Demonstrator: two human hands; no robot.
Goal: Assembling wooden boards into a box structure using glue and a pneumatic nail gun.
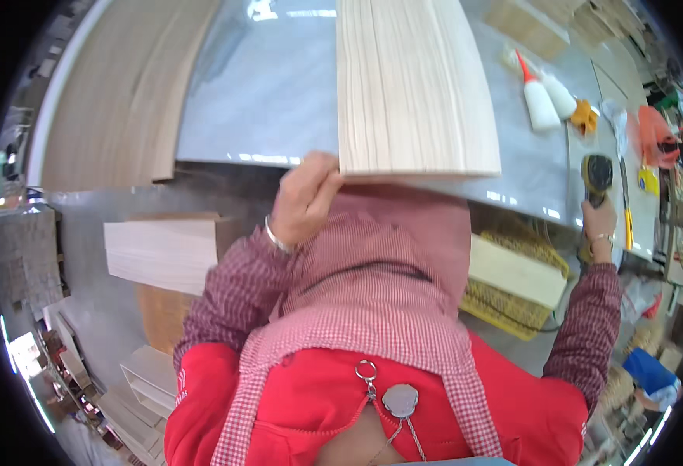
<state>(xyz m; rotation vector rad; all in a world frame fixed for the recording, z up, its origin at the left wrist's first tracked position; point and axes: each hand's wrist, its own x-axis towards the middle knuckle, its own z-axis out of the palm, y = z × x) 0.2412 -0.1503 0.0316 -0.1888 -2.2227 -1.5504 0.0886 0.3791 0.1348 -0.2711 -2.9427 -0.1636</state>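
A pale wood-grain board lies on the grey-topped table in front of me, its near edge overhanging toward my apron. My left hand is closed on that board's near left corner, thumb and fingers pinching the edge. Off to the right, my right hand wraps round the handle of a yellow-and-black power drill at the table's right side. The drill's tip is hard to make out. White glue bottles, one with a red nozzle, are on the table between the board and the drill.
A darker wood panel covers the table's left end. Beyond the glue bottles sits an orange-yellow piece. Below the table edge are a pale wooden box at left and a yellow basket at right. A yellow-black cutter lies far right.
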